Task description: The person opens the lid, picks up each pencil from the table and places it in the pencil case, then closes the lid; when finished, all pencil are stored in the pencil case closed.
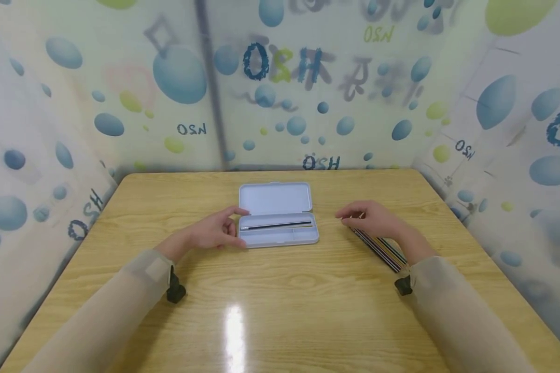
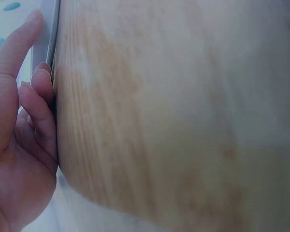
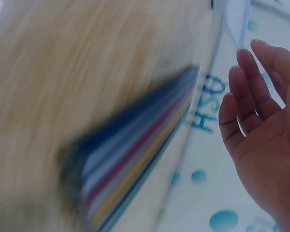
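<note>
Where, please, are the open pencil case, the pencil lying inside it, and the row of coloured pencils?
pencil case [image 1: 274, 198], head view, inside of raised lid.
pencil [image 1: 276, 226], head view, mid-shaft.
coloured pencils [image 1: 379, 249], head view, middle of the row.

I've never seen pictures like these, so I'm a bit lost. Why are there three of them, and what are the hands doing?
All three pictures show one person at the same moment, from three cameras. The big one comes from a camera on the person's head, looking down at a wooden table. The other two come from small cameras worn on each wrist, so they look sideways and blurry.

In the middle of the table lies an open pencil case with one dark pencil inside. The left hand touches the case's left end; its wrist camera shows the fingers against the edge. The right hand hovers over a row of coloured pencils lying on the table. Its wrist camera shows that hand open and holding nothing, with the pencils as a colourful blur.
</note>
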The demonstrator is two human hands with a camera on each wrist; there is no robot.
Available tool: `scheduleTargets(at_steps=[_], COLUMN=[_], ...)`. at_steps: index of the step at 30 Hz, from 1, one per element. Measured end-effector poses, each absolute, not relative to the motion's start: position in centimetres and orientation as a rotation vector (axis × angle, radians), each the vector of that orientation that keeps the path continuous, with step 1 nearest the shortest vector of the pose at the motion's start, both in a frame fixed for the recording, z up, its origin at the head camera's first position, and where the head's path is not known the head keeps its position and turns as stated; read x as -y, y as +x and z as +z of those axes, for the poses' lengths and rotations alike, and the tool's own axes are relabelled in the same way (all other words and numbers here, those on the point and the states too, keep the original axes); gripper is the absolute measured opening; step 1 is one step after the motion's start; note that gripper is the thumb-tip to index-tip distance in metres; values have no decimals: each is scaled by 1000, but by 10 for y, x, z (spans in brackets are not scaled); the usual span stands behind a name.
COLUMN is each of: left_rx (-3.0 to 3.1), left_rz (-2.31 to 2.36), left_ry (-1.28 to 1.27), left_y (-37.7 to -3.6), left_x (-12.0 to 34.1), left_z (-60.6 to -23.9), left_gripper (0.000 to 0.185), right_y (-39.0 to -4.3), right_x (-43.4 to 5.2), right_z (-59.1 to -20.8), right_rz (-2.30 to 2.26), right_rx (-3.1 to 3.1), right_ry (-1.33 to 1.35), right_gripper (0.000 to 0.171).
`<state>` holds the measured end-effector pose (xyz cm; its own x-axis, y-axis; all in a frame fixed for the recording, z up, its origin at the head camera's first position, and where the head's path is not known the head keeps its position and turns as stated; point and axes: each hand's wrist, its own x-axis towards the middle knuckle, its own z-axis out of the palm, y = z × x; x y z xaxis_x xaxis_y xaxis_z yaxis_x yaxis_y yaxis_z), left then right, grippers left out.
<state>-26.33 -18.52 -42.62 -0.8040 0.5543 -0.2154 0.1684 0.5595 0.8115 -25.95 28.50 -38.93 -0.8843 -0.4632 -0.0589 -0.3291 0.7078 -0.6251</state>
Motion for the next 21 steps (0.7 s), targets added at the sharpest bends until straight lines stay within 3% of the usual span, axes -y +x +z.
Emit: scheduleTargets(at_steps=[11,21], left_rx=[-2352,-2338], left_rz=[1136,1149], left_ry=[587,593], left_y=[-265,-264], left_x=[185,185], left_z=[-429,-426], left_gripper=[89,89], right_y=[-253,-255], right_x=[-346,-373], right_z=[-395,-403], right_rz=[-890,-860], right_rx=[-2766,-2687], right_ry=[-490,-466], right_gripper=[29,37])
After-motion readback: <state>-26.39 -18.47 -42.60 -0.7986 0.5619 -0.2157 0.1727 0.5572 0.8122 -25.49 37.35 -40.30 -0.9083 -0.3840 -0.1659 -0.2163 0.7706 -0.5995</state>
